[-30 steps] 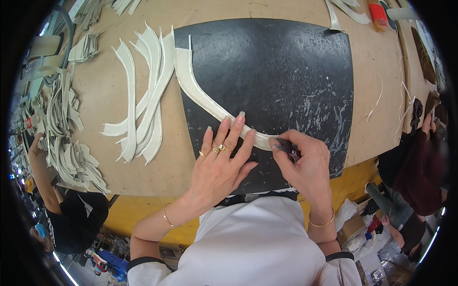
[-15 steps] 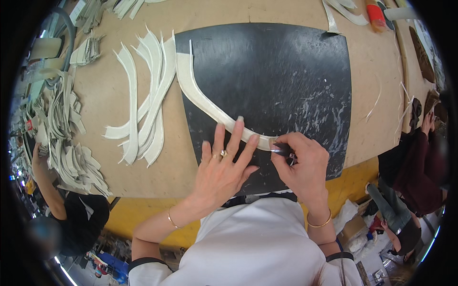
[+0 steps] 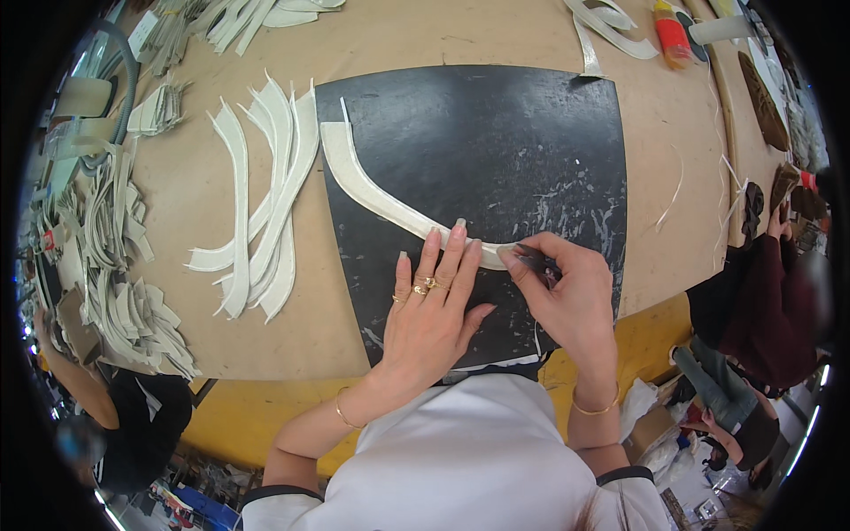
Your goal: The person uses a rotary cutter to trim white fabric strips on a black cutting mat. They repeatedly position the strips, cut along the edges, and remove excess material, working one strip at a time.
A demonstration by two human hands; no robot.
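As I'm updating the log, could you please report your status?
Left hand on curved strip. Right hand holding dark tool at strip's end. Strip pile left of black mat.

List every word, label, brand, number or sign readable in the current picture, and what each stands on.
No text can be read.
White card, upper left: any marks too small to read.
Bottle with a red band: too small and blurred to read.
Curved strip, black mat: no lettering visible.

head: left fisheye | looks down from above | near hands
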